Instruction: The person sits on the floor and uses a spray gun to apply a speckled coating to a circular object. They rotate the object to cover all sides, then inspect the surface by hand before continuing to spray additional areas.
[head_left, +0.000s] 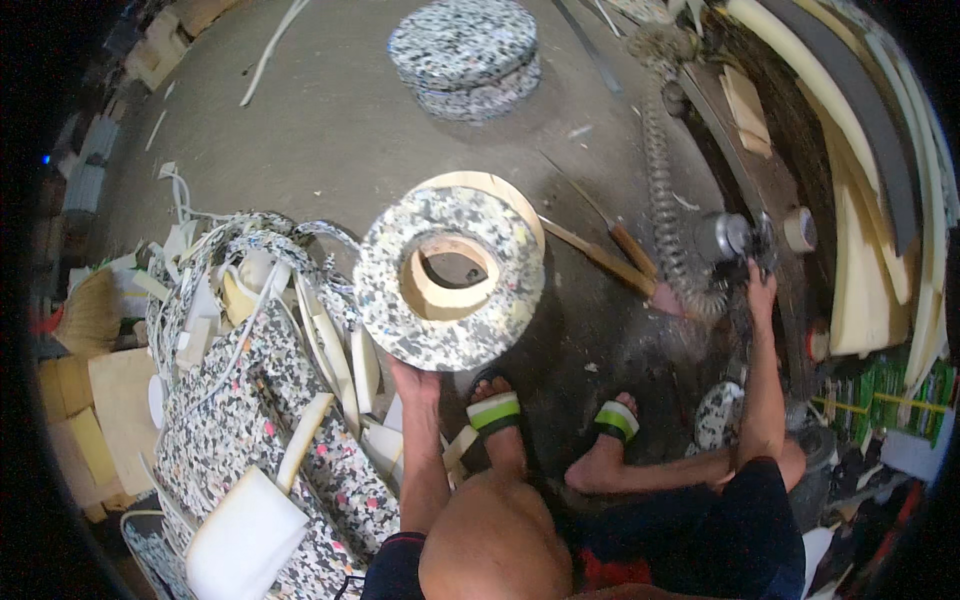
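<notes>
Foam ring (452, 342), speckled, held up above the floor near the middle of the view, broad face toward the wearer. A pale round piece (521, 200) shows behind its upper right edge; cannot tell whether the two are joined.

Step in hand, by my judgement: the ring is steadied on one side while a metal tool (725, 238) is handled on the other (a spray gun, perhaps; coiled hose (660, 190) close by). Next move seems to call for a firm, level left grip and a clear path for tool and hose.

Left hand (412, 380): gripping the ring's lower rim, forearm rising almost straight from the lower edge, fingertips hidden behind the foam. Right hand (761, 288): arm stretched forward, well apart from the left, fingers apparently closed on the tool's dark part; whether it is lifted, cannot tell.
</notes>
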